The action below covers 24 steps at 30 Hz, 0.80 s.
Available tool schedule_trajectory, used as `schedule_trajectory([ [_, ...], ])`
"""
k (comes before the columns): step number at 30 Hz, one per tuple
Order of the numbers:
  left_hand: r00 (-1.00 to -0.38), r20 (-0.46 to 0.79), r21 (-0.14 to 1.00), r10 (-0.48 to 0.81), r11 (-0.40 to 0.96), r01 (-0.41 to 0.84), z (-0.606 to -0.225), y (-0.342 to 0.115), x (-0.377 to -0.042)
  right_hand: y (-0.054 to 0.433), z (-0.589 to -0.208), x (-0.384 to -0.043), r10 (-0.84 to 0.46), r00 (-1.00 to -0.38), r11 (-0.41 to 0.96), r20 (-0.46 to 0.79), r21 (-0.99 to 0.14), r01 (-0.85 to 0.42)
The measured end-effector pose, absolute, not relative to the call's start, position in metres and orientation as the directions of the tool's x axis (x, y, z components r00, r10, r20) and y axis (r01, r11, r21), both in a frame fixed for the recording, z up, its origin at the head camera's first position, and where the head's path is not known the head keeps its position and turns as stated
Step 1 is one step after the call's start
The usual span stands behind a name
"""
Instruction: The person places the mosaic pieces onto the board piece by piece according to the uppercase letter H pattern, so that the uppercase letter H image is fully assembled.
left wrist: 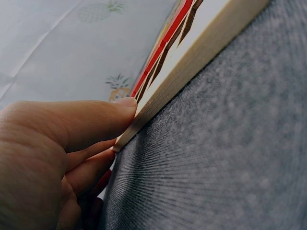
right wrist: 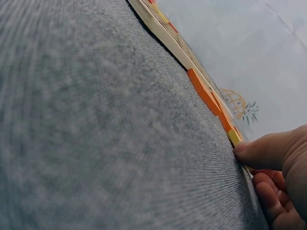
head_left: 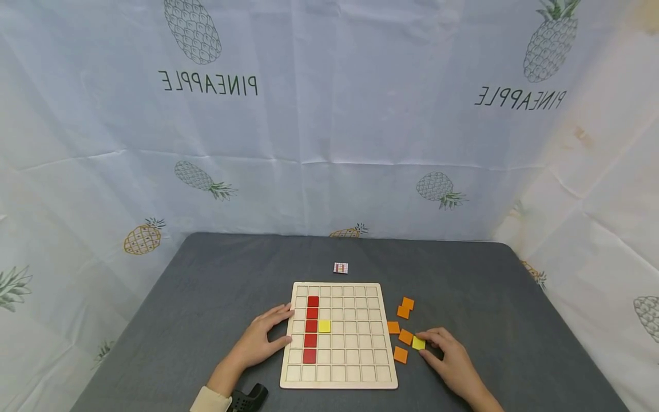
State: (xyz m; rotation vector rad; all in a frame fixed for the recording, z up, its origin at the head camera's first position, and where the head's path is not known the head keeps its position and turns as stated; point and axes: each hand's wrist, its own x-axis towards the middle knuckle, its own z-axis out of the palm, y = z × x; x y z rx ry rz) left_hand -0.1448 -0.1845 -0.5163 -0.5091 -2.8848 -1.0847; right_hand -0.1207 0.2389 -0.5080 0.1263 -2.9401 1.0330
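Note:
A pale wooden grid board [head_left: 352,375] lies on the table, with a column of several red square tiles [head_left: 311,326] and one yellow tile [head_left: 324,326] beside the column. My left hand [head_left: 259,337] touches the board's left edge with its thumb and fingertips. In the left wrist view the thumb [left wrist: 103,120] presses against the board's side. Right of the board, my right hand [head_left: 450,360] pinches another yellow tile [head_left: 419,343] between thumb and finger. That tile [right wrist: 234,136] is partly hidden by the thumb in the right wrist view. Several orange tiles [head_left: 400,355] lie near it.
A small patterned card [head_left: 341,268] lies beyond the board on the dark grey table [head_left: 237,257]. More orange tiles [head_left: 403,312] sit along the board's right side. A curtain with pineapple prints [head_left: 329,114] hangs behind the table. Something black [head_left: 249,397] is at the left wrist.

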Motion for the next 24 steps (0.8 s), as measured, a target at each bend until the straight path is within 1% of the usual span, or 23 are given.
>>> schedule_trajectory([
  [4, -0.946, 0.128, 0.643, 0.299, 0.701, 0.308, -0.516, -0.185, -0.145, 0.238, -0.507, -0.120, -0.053, -0.996, 0.767, 0.072, -0.635, -0.087],
  [9, -0.945, 0.131, 0.642, 0.299, 0.701, 0.310, -0.517, -0.185, -0.144, 0.234, -0.506, -0.121, -0.062, -0.989, 0.755, 0.134, -0.642, -0.135],
  [14, -0.946, 0.137, 0.639, 0.293, 0.704, 0.310, -0.518, -0.186, -0.144, 0.224, -0.505, -0.128, -0.119, -0.971, 0.729, 0.209, -0.646, -0.228],
  [20, -0.947, 0.129, 0.640, 0.294, 0.705, 0.306, -0.518, -0.186, -0.144, 0.204, -0.500, -0.140, -0.224, -0.915, 0.642, 0.335, -0.655, -0.397],
  [24, -0.949, 0.119, 0.649, 0.292, 0.701, 0.297, -0.517, -0.185, -0.144, 0.186, -0.496, -0.148, -0.274, -0.887, 0.589, 0.372, -0.665, -0.460],
])
